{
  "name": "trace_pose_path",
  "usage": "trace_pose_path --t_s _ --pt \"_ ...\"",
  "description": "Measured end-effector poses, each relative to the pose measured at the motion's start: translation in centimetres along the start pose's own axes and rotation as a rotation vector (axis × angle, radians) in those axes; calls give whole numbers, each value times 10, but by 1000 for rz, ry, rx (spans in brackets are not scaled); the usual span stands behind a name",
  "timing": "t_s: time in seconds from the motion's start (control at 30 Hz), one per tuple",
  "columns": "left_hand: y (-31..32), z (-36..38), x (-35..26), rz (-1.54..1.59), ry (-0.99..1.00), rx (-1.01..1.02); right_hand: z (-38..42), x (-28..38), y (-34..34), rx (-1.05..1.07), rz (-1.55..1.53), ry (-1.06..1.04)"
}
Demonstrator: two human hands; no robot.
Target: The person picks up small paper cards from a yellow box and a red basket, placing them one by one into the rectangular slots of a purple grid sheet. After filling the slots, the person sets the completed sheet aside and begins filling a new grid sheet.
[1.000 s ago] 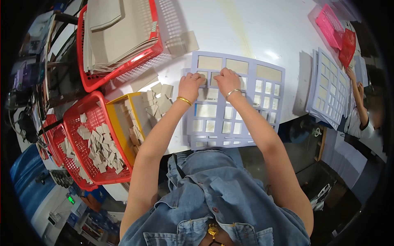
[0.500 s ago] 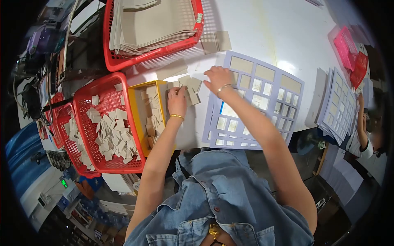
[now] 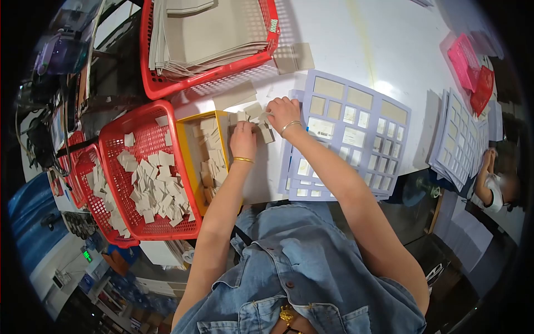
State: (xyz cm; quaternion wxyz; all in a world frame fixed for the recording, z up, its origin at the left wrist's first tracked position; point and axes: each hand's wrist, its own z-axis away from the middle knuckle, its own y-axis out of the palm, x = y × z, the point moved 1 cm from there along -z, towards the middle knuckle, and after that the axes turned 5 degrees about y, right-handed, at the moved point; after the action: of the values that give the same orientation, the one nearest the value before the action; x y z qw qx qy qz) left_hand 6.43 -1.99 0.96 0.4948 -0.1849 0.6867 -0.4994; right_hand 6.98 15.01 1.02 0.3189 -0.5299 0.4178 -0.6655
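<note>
Small grey cardboard pieces (image 3: 254, 110) lie in a loose pile on the white table. My left hand (image 3: 243, 142), with a yellow bangle at its wrist, has its fingers curled together at the pile's left side, a cardboard piece at the fingertips. My right hand (image 3: 284, 113) pinches a small cardboard piece at the pile's right side. Under my right forearm lies a stack of lilac frame sheets (image 3: 344, 92) with rectangular windows; grey board or pale printed pieces show in several of them. Beside my left hand stands a yellow box (image 3: 187, 150) with more cardboard pieces inside.
A red basket (image 3: 119, 199) of loose cardboard pieces stands left of the box. Another red basket (image 3: 208, 67) behind holds large board sheets. At right are more lilac sheets (image 3: 453, 147), a pink basket (image 3: 464, 61) and another person (image 3: 492, 186). Flat cardboard pieces (image 3: 303, 55) lie at the back.
My right hand has moved left and slightly down, off the lilac sheets and onto the pile. My left hand has shifted slightly down. The other person's arm has drawn back from the stack at right.
</note>
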Motion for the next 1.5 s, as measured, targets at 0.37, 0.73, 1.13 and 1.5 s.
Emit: trace_pose_path --t_s 0.37,0.73,1.13,1.5 --pt "-25 4 -13 260 -119 47 73 -133 -74 -276 -916 455" --pt "60 -86 -181 587 151 240 120 -249 -142 -209 -758 540" --pt "129 -115 -217 290 310 322 99 -261 -128 -14 -527 510" --pt "125 -107 -227 262 277 222 98 -238 -127 -100 -144 421"
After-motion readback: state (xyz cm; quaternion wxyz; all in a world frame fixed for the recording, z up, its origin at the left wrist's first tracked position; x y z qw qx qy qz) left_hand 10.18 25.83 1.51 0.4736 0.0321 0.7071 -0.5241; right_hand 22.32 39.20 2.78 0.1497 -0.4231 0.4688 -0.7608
